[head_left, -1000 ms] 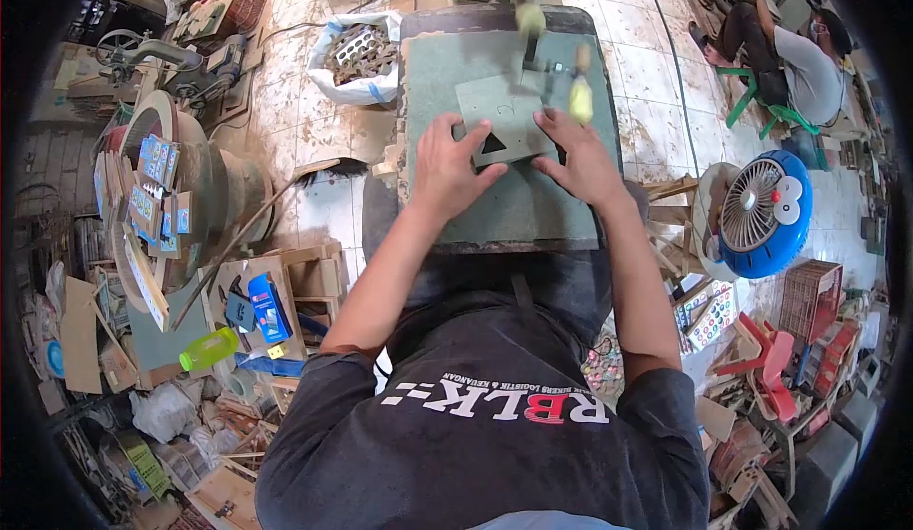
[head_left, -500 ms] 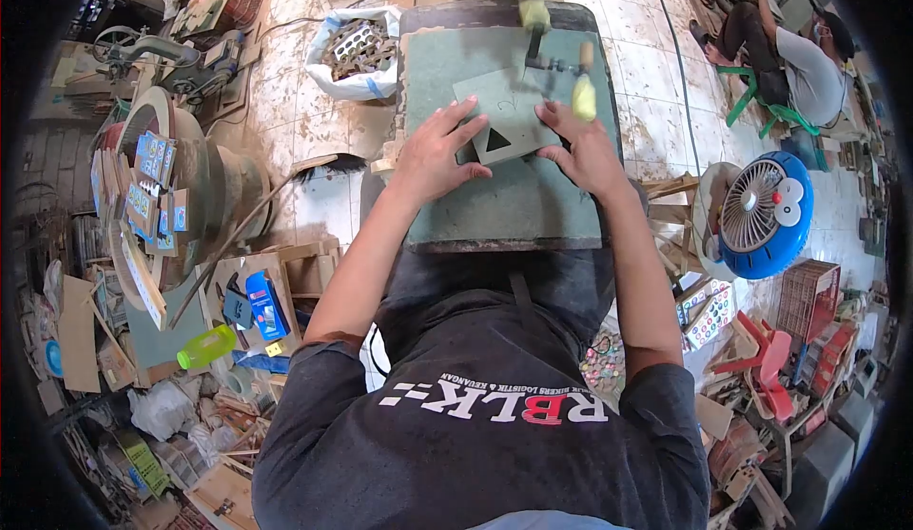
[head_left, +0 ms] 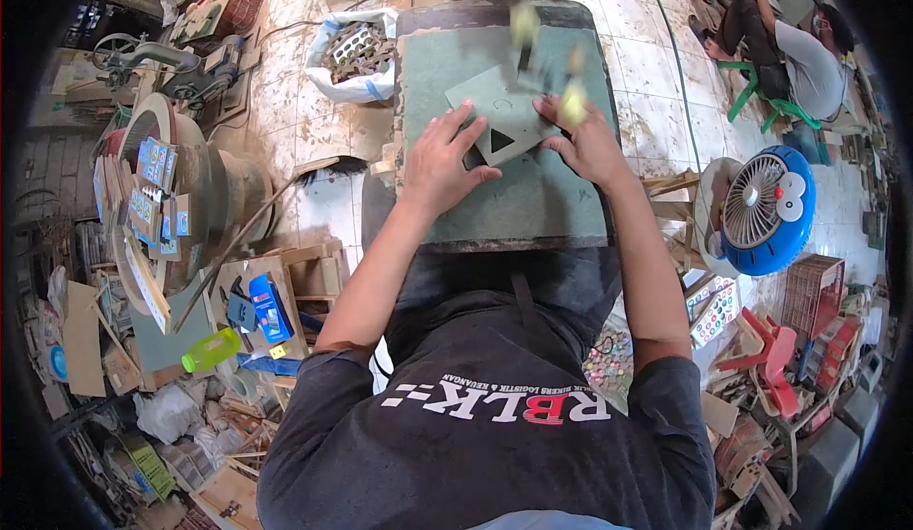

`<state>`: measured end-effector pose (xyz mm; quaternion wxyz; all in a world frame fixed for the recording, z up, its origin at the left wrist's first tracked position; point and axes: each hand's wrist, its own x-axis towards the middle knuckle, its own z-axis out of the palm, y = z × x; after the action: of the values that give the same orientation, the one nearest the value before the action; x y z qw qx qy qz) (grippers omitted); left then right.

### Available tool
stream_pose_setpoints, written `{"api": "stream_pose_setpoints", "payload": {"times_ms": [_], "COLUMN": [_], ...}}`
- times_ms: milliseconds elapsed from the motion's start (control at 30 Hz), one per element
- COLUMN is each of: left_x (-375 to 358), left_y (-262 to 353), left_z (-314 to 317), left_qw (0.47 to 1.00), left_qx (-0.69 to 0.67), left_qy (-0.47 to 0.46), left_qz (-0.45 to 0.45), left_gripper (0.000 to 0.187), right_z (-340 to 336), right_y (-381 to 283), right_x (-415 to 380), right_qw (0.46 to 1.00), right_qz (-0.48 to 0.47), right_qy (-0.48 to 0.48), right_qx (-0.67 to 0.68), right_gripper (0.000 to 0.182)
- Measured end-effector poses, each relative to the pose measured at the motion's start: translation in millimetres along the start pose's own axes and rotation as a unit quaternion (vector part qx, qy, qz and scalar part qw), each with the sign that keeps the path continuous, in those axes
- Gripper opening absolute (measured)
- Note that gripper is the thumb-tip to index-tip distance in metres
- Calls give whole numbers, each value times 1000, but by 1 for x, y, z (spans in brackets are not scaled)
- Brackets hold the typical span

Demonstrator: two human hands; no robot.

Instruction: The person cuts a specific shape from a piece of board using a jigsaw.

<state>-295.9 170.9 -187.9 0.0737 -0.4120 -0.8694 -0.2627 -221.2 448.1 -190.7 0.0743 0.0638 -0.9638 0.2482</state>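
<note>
A flat grey-green board [head_left: 514, 109] with a triangular cutout lies tilted on the green-topped work table [head_left: 514, 206]. My left hand [head_left: 445, 157] grips the board's left side, fingers on top and thumb near the lower edge. On the right side, my right hand [head_left: 582, 145] holds the board between thumb and fingers. Just beyond the board stands a blurred tool arm [head_left: 521, 30] with yellowish wrapping; a second yellowish part [head_left: 573, 102] is close to my right fingers. The tool's contact with the board is too blurred to make out.
A white sack of cut pieces [head_left: 354, 54] stands left of the table. A blue fan [head_left: 768, 211] is at the right, and a seated person [head_left: 804, 64] is at the upper right. On the left are a green bottle [head_left: 211, 349] and a long stick [head_left: 228, 245].
The board has turned slightly and shifted a little left at its far corner, with both hands still on it. The yellow-wrapped tool parts have moved slightly left.
</note>
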Motion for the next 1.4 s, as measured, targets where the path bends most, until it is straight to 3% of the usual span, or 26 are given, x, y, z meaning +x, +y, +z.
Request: {"api": "stream_pose_setpoints", "payload": {"times_ms": [400, 500, 600, 667, 767, 900, 967, 1400], "left_x": [-5, -3, 2, 12, 22, 22, 20, 16], "left_y": [23, 22, 12, -15, -31, -27, -25, -9], "left_z": [7, 5, -3, -5, -4, -3, 0, 2], "left_qw": [998, 996, 997, 1000, 998, 999, 999, 999], "left_qx": [24, 47, 60, -6, -52, -36, -43, -11], "left_qy": [45, 63, 48, -14, -20, -7, -6, 17], "left_qz": [-41, -38, -16, 10, 17, 18, 1, -26], "left_gripper": [85, 82, 77, 72, 71, 70, 70, 69], "right_z": [6, 6, 3, 8, 7, 5, 10, 4], "right_y": [3, -11, -20, -18, -15, -10, -4, 2], "right_x": [-1, -6, -8, -7, -4, 1, 1, 8], "right_qw": [999, 1000, 999, 998, 998, 998, 999, 999], "right_qz": [-29, 3, 22, 28, 27, 40, 16, 1], "right_qy": [43, 25, 24, 31, 26, -1, 45, 44], "right_qx": [6, -14, -44, -39, -41, -51, -27, -26], "right_gripper": [61, 61, 66, 69, 69, 68, 64, 69]}}
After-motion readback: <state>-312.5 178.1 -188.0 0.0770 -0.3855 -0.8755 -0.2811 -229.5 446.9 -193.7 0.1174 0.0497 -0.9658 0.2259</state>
